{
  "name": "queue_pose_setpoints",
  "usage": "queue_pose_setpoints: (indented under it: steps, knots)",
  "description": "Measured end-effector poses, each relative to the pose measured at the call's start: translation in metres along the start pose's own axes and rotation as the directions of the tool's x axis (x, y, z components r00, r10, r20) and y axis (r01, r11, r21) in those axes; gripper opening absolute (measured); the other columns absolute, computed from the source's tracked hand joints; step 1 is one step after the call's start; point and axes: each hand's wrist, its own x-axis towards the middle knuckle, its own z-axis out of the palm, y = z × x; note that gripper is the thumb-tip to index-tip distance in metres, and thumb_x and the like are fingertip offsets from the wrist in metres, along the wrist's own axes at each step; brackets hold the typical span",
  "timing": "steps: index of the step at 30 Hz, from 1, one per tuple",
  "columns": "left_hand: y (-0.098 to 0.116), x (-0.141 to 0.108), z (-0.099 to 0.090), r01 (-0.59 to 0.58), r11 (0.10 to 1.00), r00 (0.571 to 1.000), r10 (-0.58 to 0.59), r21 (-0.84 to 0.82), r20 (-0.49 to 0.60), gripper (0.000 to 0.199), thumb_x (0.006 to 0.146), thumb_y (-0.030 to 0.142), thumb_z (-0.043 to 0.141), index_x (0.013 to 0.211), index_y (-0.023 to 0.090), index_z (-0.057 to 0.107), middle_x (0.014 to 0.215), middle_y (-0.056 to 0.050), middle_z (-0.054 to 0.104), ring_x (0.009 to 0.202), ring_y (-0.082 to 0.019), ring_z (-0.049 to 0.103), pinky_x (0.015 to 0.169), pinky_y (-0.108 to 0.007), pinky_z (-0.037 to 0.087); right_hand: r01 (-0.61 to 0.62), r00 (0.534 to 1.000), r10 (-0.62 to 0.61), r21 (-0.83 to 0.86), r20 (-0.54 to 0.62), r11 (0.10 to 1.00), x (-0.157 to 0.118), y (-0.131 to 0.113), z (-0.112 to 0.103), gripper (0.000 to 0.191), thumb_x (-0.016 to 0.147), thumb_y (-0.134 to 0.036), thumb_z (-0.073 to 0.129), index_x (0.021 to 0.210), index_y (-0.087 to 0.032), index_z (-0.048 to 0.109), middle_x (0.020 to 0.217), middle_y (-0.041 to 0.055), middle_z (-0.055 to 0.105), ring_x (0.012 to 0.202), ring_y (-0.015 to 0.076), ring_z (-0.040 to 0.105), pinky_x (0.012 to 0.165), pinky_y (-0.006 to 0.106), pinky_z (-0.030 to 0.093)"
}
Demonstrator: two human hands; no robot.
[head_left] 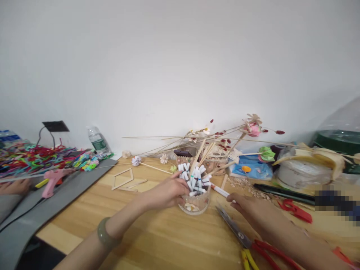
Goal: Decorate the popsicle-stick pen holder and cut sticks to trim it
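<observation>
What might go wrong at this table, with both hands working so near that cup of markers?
Two things, perhaps. The scissors lie right beside the right hand, blades pointing toward the cup, so moving the white marker it holds might brush the forearm or fingers against them. And the cup is crowded with markers and tall wooden sticks; a bump from the left hand, close against its side, might tip it or spill some.

Handicraft workspace, building type unclear, going by the pale wooden desk (pixel 135 225) against a plain white wall (pixel 168 67), pink pistol-shaped glue gun (pixel 53 180), heap of multicoloured fuzzy craft stems (pixel 28 159), clear round tub (pixel 194 207) of white felt-tip pens (pixel 194 181), red-handled metal scissors (pixel 239 234) and pale wood shavings (pixel 244 183).
</observation>
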Motion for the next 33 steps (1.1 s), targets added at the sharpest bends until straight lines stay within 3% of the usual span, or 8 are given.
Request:
queue_pose_setpoints:
  steps: [9, 12, 15, 19, 24, 26, 30, 33]
  knots:
    - [-0.008, 0.001, 0.007, -0.089, 0.970, 0.990, 0.112, 0.226, -0.089, 0.004, 0.080, 0.022, 0.059, 0.080, 0.018, 0.060, 0.085, -0.003, 0.067, 0.097, -0.019, 0.055, 0.105, -0.039, 0.020, -0.056, 0.998, 0.055, -0.092, -0.010, 0.994, 0.024, 0.005, -0.019, 0.029, 0.086, -0.018, 0.037, 0.079, -0.018, 0.065, 0.075, 0.0099, 0.066, 0.070, 0.0270, 0.064, 0.059, 0.036, 0.047]
    - [-0.009, 0.001, 0.006, -0.096, 0.964, 0.988, 0.123, 0.249, -0.095, 0.009, 0.081, 0.025, 0.059, 0.087, 0.019, 0.061, 0.089, -0.004, 0.067, 0.098, -0.020, 0.054, 0.101, -0.038, 0.026, 0.000, 0.999, -0.003, -0.085, -0.032, 0.996, 0.030, 0.012, -0.020, 0.027, 0.080, -0.009, 0.039, 0.086, -0.017, 0.065, 0.092, 0.0114, 0.065, 0.088, 0.0249, 0.061, 0.074, 0.036, 0.047]
    - [-0.011, 0.000, 0.001, -0.093, 0.979, 0.987, 0.114, 0.180, -0.110, 0.021, 0.079, 0.032, 0.062, 0.096, 0.018, 0.062, 0.095, -0.006, 0.067, 0.099, -0.021, 0.054, 0.095, -0.036, 0.034, 0.040, 0.997, -0.045, -0.081, -0.056, 0.996, 0.033, 0.017, -0.021, 0.025, 0.074, -0.007, 0.045, 0.088, -0.018, 0.063, 0.099, 0.0089, 0.063, 0.094, 0.0225, 0.059, 0.078, 0.032, 0.045]
    - [-0.013, -0.005, -0.006, -0.141, 0.990, 0.975, 0.144, 0.026, -0.169, 0.034, 0.075, 0.040, 0.066, 0.101, 0.018, 0.063, 0.103, -0.008, 0.067, 0.105, -0.022, 0.053, 0.094, -0.035, 0.038, 0.024, 0.997, -0.030, -0.089, -0.064, 0.996, 0.033, 0.026, -0.021, 0.025, 0.083, -0.016, 0.039, 0.070, -0.018, 0.061, 0.071, 0.0055, 0.064, 0.064, 0.0202, 0.060, 0.058, 0.030, 0.044]
    - [-0.013, -0.014, -0.008, -0.159, 0.958, 0.945, 0.078, -0.240, -0.317, 0.017, 0.084, 0.030, 0.056, 0.089, 0.018, 0.068, 0.095, -0.007, 0.069, 0.101, -0.018, 0.057, 0.091, -0.031, 0.042, 0.096, 0.990, -0.103, -0.075, -0.094, 0.992, 0.032, 0.030, -0.020, 0.043, 0.084, -0.008, 0.027, 0.109, -0.014, 0.062, 0.116, 0.0127, 0.061, 0.107, 0.0225, 0.057, 0.087, 0.036, 0.044]
    - [-0.015, -0.016, -0.008, -0.031, 0.929, 0.889, -0.143, -0.370, -0.434, 0.021, 0.085, 0.031, 0.054, 0.082, 0.017, 0.068, 0.083, -0.005, 0.070, 0.083, -0.015, 0.061, 0.079, -0.027, 0.046, 0.083, 0.992, -0.090, -0.084, -0.089, 0.993, 0.032, 0.023, -0.021, 0.036, 0.088, -0.016, 0.031, 0.106, -0.016, 0.063, 0.108, 0.0117, 0.065, 0.098, 0.0238, 0.061, 0.081, 0.037, 0.046]
    - [-0.025, -0.014, -0.006, 0.211, 0.835, 0.672, -0.502, -0.509, -0.544, 0.039, 0.091, 0.039, 0.037, 0.076, 0.014, 0.063, 0.052, 0.002, 0.058, 0.044, -0.008, 0.043, 0.048, -0.020, 0.036, 0.031, 0.998, -0.038, -0.139, -0.054, 0.990, 0.031, 0.003, -0.024, 0.037, 0.091, -0.035, 0.038, 0.068, -0.020, 0.063, 0.065, 0.0066, 0.066, 0.059, 0.0245, 0.063, 0.051, 0.031, 0.038]
    - [-0.032, -0.013, -0.004, 0.250, 0.820, 0.645, -0.538, -0.515, -0.543, 0.051, 0.091, 0.041, 0.034, 0.052, 0.015, 0.053, 0.039, 0.003, 0.046, 0.038, -0.007, 0.036, 0.043, -0.020, 0.030, 0.041, 0.998, -0.048, -0.158, -0.041, 0.987, 0.027, -0.010, -0.023, 0.039, 0.091, -0.038, 0.041, 0.063, -0.020, 0.061, 0.059, 0.0052, 0.063, 0.056, 0.0238, 0.062, 0.049, 0.029, 0.034]
